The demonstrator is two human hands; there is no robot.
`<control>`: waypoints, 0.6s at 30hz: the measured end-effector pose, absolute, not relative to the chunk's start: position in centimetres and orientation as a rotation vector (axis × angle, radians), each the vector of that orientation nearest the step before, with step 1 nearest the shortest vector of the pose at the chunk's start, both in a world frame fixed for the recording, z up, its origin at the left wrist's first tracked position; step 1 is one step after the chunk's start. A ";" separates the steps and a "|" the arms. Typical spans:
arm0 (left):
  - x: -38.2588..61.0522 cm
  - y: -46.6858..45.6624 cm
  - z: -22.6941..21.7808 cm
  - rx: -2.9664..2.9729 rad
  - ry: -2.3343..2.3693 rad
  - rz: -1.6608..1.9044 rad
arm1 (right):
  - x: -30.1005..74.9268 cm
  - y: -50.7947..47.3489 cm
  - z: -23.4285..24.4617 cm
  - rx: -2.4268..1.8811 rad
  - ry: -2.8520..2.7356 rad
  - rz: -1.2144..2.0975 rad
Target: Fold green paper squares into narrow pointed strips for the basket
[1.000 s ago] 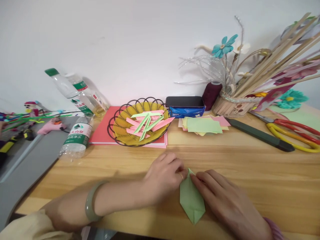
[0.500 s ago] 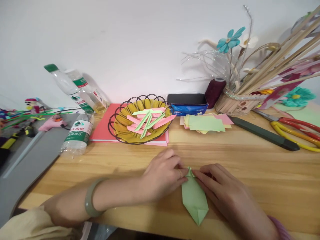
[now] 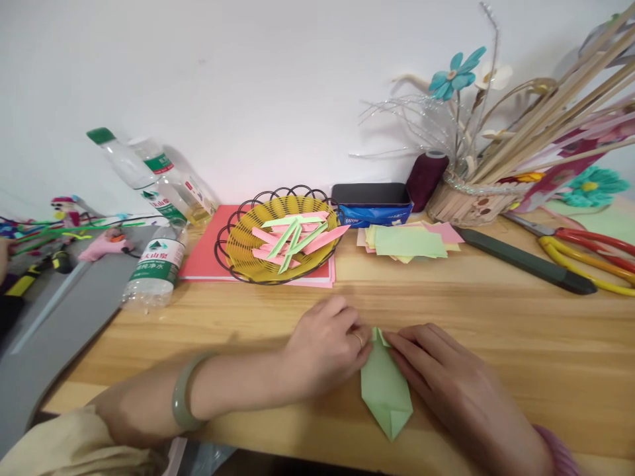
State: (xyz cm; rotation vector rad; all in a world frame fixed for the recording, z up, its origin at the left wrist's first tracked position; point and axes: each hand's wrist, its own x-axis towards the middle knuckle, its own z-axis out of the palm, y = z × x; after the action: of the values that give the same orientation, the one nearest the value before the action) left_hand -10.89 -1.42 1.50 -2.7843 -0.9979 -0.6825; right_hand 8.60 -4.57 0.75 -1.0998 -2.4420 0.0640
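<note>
On the wooden table lies a folded green sheet of paper (image 3: 387, 387), long, with a pointed near end and small folds at its far end. My left hand (image 3: 330, 347) is closed at the far left corner of the paper, its fingertips on the fold. From the other side my right hand (image 3: 449, 377) grips the far right corner with thumb and fingers together. Part of the paper's right edge is hidden under the right fingers. Beyond the hands, a yellow basket (image 3: 238, 254) holds several folded pink and green paper strips (image 3: 297, 239).
A stack of coloured paper slips (image 3: 409, 241) lies behind the hands, beside a dark green utility knife (image 3: 526, 261) and pliers (image 3: 570, 241). Plastic bottles (image 3: 155, 268) stand at left. A blue box (image 3: 377, 215), a thread spool (image 3: 427, 185) and a stick basket (image 3: 476, 201) line the wall.
The left fingertips have drawn in slightly at the paper's far end, and its top folds sit a little differently. The right hand stays nearly in place. At the far left edge, a bit of a hand appears.
</note>
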 end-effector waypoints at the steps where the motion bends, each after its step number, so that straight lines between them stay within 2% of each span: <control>1: -10.9 -1.4 1.4 -2.774 -0.978 -0.686 | 8.6 -4.6 0.7 -1.096 -2.441 0.080; 12: -10.3 -1.8 0.7 -2.634 -0.856 -0.805 | 8.5 -4.6 1.0 -1.097 -2.442 0.100; 18: -10.4 -1.8 1.0 -2.702 -0.811 -0.689 | 8.4 -4.6 1.1 -1.109 -2.438 0.121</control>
State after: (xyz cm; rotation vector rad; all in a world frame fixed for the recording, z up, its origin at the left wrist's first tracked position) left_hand -10.37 -1.85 0.98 -2.7021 -0.8106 -0.6894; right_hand 8.44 -4.56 1.07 -1.1086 -2.4380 0.1210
